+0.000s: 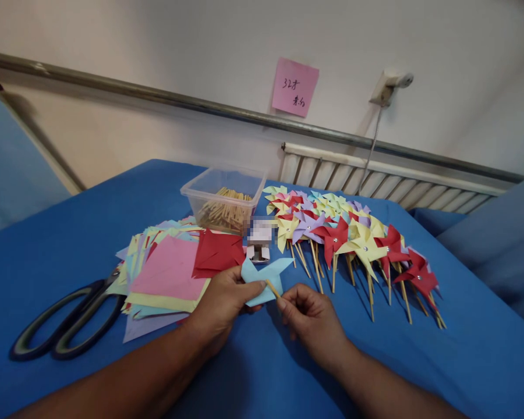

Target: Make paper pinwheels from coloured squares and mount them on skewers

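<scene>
A light blue paper pinwheel (262, 298) is pinched in my left hand (225, 302), thumb on its near face. Across that paper lies the end of a short wooden stick (272, 289). My right hand (310, 320) grips the stick's lower end between thumb and fingertips, its other fingers curled. Just beyond my hands stands a small open white box (259, 235), partly blurred. To the left, a red folded paper (218, 254) rests on a pile of coloured paper sheets (166, 270). The pin, if any, cannot be made out.
Black-handled scissors (76, 320) lie at the left, blades partly under the paper pile. A clear plastic tub (192, 195) holds many wooden sticks (227, 209). Several finished pinwheels (367, 247) spread over the blue cloth (475, 355) at right. Behind are a metal rail (179, 96) and radiator (388, 180).
</scene>
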Available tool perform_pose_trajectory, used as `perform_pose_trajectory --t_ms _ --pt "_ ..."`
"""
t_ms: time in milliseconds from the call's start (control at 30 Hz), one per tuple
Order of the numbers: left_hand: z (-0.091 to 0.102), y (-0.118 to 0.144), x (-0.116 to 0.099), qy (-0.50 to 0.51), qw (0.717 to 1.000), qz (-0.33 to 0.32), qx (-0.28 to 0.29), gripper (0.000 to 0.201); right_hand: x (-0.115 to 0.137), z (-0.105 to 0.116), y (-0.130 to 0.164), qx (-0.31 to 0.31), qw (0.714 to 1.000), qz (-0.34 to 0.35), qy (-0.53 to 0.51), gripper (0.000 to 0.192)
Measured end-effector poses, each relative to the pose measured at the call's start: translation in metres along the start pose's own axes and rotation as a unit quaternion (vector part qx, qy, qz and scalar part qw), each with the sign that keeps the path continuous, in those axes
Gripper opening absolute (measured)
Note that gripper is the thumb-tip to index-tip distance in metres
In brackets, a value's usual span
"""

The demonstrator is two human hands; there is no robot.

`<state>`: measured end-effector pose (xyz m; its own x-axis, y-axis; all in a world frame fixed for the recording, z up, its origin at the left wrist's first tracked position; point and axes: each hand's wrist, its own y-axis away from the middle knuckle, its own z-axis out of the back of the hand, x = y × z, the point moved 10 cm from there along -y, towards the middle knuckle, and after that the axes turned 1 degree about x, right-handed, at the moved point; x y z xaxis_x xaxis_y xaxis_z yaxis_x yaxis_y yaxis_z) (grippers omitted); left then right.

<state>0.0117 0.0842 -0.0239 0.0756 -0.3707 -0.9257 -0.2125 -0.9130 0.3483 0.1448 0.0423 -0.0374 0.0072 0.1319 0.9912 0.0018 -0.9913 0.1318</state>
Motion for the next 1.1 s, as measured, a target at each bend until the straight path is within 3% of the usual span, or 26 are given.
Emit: perform_pose_trajectory --t_ms 300,400,667,900,1100 --pt "0.003 -0.003 0.001 -0.009 1.0 0.004 -0.001 0.019 0.006 0.023 -0.001 -0.072 0.989 -0.01 -0.131 0.038" --pt "0.004 -0.003 0.002 -0.008 1.0 0.008 -0.009 0.02 0.014 0.022 0.0 -0.069 0.987 0.022 -0.147 0.038" --pt "0.002 0.002 -0.005 0.004 0.999 -0.027 -0.023 0.018 0.036 -0.004 0.016 0.003 0.975 0.101 -0.197 0.019" --pt "0.003 0.007 -0.007 0.027 0.998 -0.039 -0.037 0.021 0.035 -0.039 0.027 0.153 0.946 0.051 -0.28 0.031" --pt "0.002 0.0 -0.002 0.037 0.999 -0.037 -0.016 0.019 0.016 -0.036 0.016 0.115 0.951 -0.011 -0.286 0.028"
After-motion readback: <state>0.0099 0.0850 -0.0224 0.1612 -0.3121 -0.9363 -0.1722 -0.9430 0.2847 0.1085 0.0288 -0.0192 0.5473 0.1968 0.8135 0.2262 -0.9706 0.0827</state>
